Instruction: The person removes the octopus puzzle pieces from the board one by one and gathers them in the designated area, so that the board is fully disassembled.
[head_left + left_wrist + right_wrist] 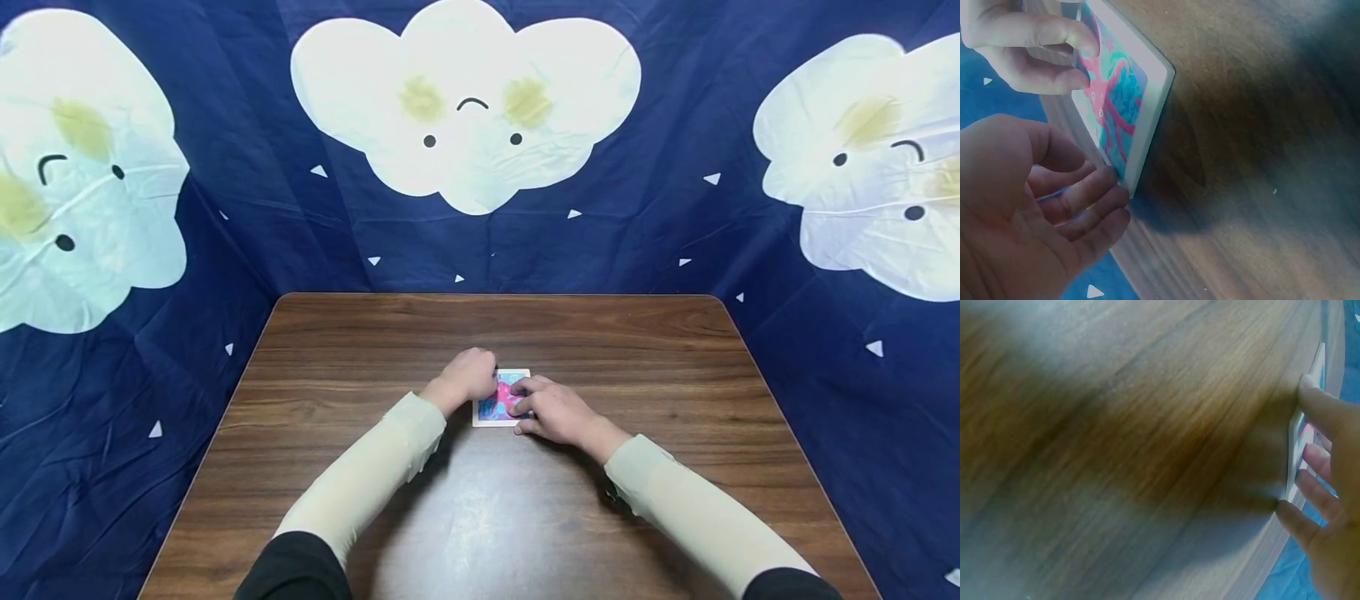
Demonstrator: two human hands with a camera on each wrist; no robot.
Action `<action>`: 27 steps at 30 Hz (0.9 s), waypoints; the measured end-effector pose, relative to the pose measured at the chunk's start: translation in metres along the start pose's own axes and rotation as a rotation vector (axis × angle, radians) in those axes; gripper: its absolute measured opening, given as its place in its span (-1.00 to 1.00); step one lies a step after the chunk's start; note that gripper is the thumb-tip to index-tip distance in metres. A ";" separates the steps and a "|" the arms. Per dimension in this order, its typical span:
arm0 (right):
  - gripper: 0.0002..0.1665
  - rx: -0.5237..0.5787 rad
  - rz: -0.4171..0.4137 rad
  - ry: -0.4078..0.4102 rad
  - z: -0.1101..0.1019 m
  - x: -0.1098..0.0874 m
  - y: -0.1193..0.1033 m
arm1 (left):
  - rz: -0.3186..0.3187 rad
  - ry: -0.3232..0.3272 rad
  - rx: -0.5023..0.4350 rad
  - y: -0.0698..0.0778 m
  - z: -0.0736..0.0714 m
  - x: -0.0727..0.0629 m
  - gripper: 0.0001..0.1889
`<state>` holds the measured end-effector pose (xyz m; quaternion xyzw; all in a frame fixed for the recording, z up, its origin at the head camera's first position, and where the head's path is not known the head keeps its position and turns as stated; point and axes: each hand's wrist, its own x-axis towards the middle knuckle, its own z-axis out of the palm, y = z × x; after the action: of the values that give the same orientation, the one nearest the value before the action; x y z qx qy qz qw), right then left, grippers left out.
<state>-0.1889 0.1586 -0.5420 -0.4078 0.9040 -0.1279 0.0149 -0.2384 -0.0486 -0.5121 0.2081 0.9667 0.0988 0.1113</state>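
A small flat picture board (pixel 506 390) with a white border lies on the table; a pink, tentacled figure on blue shows on its face (pixel 1113 87). At its left edge is my left hand (pixel 468 375), its fingers loosely bent and the fingertips (pixel 1119 197) against the border. My right hand (pixel 558 410) comes over the board from the right, with fingertips (pixel 1088 44) resting on the picture. In the right wrist view its thumb (pixel 1319 403) touches the near edge, and another finger (pixel 1297 522) lies beside the board's corner. Both hands cover parts of the board.
The brown wood-grain table (pixel 337 333) has rounded far corners. Dark blue cloth (pixel 510 250) with white clouds and small triangles stands around its back and sides.
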 end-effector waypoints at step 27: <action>-0.57 -0.011 0.020 -0.002 0.003 -0.003 0.002 | 0.006 -0.016 -0.088 -0.009 0.003 0.005 -0.80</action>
<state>-0.1882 0.1610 -0.5458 -0.3987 0.9088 -0.1222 0.0149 -0.2450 -0.0541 -0.5180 0.2068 0.9599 0.1400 0.1276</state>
